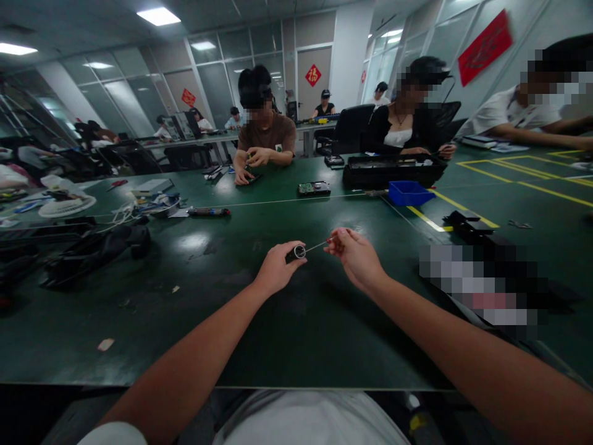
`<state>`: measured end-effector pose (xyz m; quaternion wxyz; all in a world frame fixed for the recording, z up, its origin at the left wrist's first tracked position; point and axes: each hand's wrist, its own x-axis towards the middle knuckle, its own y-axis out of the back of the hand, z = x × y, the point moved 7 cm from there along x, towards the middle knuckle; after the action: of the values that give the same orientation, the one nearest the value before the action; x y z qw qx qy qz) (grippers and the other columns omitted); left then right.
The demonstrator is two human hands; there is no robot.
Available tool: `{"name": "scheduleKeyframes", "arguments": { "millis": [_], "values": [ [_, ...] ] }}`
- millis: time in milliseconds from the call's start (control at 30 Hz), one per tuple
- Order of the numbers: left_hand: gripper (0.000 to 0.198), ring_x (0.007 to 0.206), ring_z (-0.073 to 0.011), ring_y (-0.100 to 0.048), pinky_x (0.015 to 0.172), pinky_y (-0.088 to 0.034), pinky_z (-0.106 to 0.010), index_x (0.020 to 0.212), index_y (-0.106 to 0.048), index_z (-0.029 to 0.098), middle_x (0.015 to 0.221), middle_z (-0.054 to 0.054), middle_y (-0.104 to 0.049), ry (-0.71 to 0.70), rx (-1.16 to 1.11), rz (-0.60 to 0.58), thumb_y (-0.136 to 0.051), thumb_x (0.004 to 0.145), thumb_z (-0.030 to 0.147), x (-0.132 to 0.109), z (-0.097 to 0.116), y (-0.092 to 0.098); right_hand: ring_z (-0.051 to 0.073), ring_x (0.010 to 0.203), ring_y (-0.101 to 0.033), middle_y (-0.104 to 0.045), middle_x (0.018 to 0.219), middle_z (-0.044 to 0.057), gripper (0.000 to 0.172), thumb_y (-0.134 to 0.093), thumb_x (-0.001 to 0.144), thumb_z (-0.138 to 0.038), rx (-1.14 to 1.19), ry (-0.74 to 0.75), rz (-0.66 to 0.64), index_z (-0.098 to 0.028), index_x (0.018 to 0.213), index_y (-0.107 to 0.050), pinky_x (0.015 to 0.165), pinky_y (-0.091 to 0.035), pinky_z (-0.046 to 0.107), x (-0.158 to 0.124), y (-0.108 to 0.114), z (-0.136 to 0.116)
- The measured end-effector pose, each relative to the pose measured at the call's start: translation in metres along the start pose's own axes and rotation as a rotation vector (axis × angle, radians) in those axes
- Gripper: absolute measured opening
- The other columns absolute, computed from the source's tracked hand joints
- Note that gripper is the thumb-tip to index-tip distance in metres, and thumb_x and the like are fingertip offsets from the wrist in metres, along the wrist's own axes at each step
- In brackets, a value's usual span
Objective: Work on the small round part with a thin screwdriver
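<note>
The left hand (276, 269) has its fingers wrapped round a short black cylinder (299, 252) with a pale ring at its end; the thumb lies along the near side, the other fingers curl over the far side, and the ringed end sticks out of the grip, turned toward the wearer and slightly to the right. From that end a thin rod (317, 246) runs up and to the right, reaching the right hand (357, 254), whose thumb and forefinger pinch it at its reddish far end, while the remaining fingers are curled beneath. Whether the rod enters the cylinder or merely touches its face is too small to tell. Both hands are near each other above the green surface (306, 334), well in from its near edge. Beyond them, a flat unit with an exposed circuit board (314, 188) lies farther back, with a long black housing (393, 172) behind it to the right and a blue bin (407, 193) just beside the housing's near side. To the left lies a dark pen-shaped tool (208, 212), well apart from the fingers. Across the surface, a person in a brown shirt (280, 131) bends over something small and dark.
</note>
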<state>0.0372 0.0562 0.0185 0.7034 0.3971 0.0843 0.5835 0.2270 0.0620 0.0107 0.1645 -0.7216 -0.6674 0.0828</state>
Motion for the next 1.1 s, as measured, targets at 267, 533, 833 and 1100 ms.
{"name": "scheduleKeyframes", "arguments": {
  "millis": [267, 533, 833, 1100],
  "values": [
    [0.037, 0.113, -0.0231, -0.061, 0.103, -0.044, -0.041, 0.122, -0.066, 0.025, 0.121, -0.004, -0.069, -0.002, 0.008, 0.005, -0.073, 0.086, 0.021, 0.001, -0.005, 0.000, 0.016, 0.070, -0.061, -0.066, 0.080, 0.002, 0.030, -0.060, 0.088, -0.054, -0.223, 0.195, 0.046, -0.024, 0.090, -0.060, 0.069, -0.052, 0.034, 0.000, 0.005, -0.014],
    [0.037, 0.106, -0.0222, -0.061, 0.098, -0.045, -0.040, 0.122, -0.066, 0.025, 0.112, -0.003, -0.070, -0.019, 0.054, -0.027, -0.072, 0.086, 0.022, 0.000, -0.002, -0.002, 0.019, 0.072, -0.064, -0.068, 0.080, 0.003, 0.024, -0.047, 0.099, -0.044, -0.629, 0.439, -0.031, -0.023, 0.095, -0.058, 0.069, -0.049, 0.034, -0.020, -0.011, -0.041],
    [0.037, 0.106, -0.0252, -0.061, 0.100, -0.044, -0.045, 0.123, -0.066, 0.024, 0.113, -0.006, -0.070, -0.038, 0.174, -0.100, -0.072, 0.086, 0.027, -0.001, -0.003, -0.007, 0.023, 0.077, -0.067, -0.071, 0.083, 0.005, 0.019, -0.045, 0.099, -0.037, -0.903, 0.467, -0.151, -0.024, 0.099, -0.059, 0.071, -0.047, 0.035, -0.021, -0.020, -0.042],
    [0.030, 0.105, -0.0234, -0.062, 0.097, -0.048, -0.039, 0.115, -0.067, 0.021, 0.112, -0.007, -0.068, 0.055, 0.100, -0.052, -0.071, 0.085, 0.023, 0.003, -0.011, 0.002, 0.024, 0.079, -0.067, -0.071, 0.085, 0.006, 0.021, -0.044, 0.100, -0.037, -0.929, 0.473, -0.107, -0.024, 0.099, -0.059, 0.072, -0.047, 0.036, -0.018, -0.016, -0.042]
  ]
}}
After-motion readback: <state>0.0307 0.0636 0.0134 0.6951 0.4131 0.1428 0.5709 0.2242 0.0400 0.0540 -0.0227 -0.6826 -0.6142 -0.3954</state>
